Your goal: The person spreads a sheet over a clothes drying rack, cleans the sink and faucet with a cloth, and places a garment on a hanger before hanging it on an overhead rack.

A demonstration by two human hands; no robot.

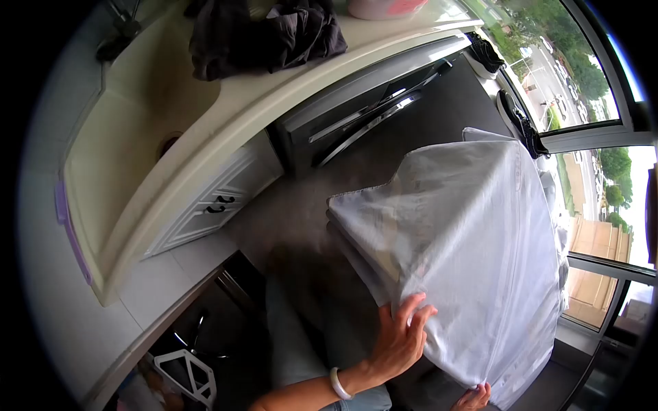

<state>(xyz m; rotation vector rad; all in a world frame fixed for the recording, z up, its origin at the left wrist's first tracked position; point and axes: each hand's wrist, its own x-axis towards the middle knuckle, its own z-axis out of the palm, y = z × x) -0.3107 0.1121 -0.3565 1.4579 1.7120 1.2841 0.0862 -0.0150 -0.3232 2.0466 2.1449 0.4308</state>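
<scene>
A large pale grey cloth with stitched seams spreads across the right of the head view, standing out in a peaked shape; what lies beneath it is hidden. My left hand, with a white bangle at the wrist, is closed on the cloth's near edge, its fingers bent over the fabric. Lower down, at the bottom of the view, my right hand pinches a near corner of the same cloth. Only the fingers of that hand show.
Left is a cream sink counter with dark crumpled clothing on it, above a white cabinet and a dark front-loading appliance. Black shoes stand by the window at right. A white frame is at lower left.
</scene>
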